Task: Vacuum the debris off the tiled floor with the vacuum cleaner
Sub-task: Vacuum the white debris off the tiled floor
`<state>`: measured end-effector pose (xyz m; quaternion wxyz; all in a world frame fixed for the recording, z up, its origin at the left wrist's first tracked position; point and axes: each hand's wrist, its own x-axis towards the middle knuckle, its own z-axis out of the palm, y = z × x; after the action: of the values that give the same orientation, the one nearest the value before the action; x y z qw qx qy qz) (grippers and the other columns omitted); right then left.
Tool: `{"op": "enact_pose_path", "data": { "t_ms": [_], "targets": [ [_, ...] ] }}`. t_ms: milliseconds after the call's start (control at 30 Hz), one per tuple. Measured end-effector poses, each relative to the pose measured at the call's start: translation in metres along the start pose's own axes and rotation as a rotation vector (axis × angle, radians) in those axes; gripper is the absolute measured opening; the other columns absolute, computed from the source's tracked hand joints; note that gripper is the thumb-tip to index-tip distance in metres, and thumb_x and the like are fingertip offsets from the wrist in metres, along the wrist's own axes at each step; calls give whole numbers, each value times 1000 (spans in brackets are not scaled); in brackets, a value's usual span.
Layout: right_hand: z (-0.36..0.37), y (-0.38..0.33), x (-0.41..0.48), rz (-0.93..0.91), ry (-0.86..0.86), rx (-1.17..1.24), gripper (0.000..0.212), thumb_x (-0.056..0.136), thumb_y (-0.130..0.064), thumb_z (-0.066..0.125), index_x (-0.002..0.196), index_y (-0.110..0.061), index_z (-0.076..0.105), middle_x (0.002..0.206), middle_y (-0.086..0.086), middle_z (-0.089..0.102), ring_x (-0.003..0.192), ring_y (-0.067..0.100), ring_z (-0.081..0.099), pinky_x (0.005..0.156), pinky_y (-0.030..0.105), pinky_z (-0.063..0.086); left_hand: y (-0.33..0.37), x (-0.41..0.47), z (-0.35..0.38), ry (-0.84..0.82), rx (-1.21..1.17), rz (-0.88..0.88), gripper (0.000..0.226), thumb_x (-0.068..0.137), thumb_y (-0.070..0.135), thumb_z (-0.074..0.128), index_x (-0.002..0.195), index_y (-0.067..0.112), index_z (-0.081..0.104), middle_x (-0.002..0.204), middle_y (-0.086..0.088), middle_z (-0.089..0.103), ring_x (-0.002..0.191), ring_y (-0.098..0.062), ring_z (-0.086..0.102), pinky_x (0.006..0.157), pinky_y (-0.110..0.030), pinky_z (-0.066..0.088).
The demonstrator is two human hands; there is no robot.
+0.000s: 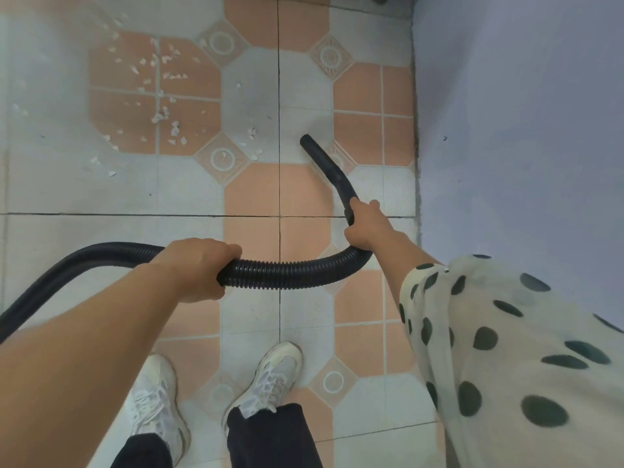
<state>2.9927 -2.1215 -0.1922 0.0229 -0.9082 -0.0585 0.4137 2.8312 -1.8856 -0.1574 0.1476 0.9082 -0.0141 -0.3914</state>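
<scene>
Looking down, I see white scraps of debris (158, 96) scattered over the tiled floor (101, 197), well ahead of my left hand (199, 268) and off to its left. That hand is wrapped around the black ribbed hose (287, 275), fingers curled over the top. From it the hose trails away to the left and, on the other side, sags rightward before curving up to my right hand (363, 228). The right hand grasps the curved black wand (334, 173) where it meets the hose. The wand's tip (307, 140) points ahead of that hand and slightly left, low over a grey tile; I cannot tell whether it touches. A few scraps lie just left of the tip. Right of the right hand stands a pale blue wall (523, 130).
</scene>
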Motion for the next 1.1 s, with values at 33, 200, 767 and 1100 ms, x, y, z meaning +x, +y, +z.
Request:
{"op": "enact_pose_path", "data": {
  "t_ms": [33,200,767,1100],
  "targets": [
    [-4,-7,5,-26,-2,-24,39,90,-6,52,126,-12,41,119,12,35,68,20,43,68,35,45,-2,0,-1,18,-4,-7,19,76,20,55,87,30,44,78,10,53,73,-13,53,52,-25,31],
    [-23,-43,26,-103,10,-120,42,91,-9,54,131,-11,41,120,13,35,74,23,45,72,36,44,-19,-3,-2,84,-66,-47,21,75,19,55,78,30,38,76,10,52,67,-9,49,52,-26,32],
    [26,-62,-15,-18,-78,-369,62,88,-8,58,143,-14,28,128,19,32,83,30,53,70,36,46,-31,-56,20,77,-40,43,15,77,26,54,86,31,43,80,11,54,75,-12,54,62,-24,38],
    [65,-112,-19,-68,-8,-465,79,86,-10,63,150,-11,17,137,28,27,102,38,56,83,39,51,-77,-76,43,108,17,77,15,79,26,53,86,32,41,82,12,53,79,-14,53,73,-27,44]
  ]
}}
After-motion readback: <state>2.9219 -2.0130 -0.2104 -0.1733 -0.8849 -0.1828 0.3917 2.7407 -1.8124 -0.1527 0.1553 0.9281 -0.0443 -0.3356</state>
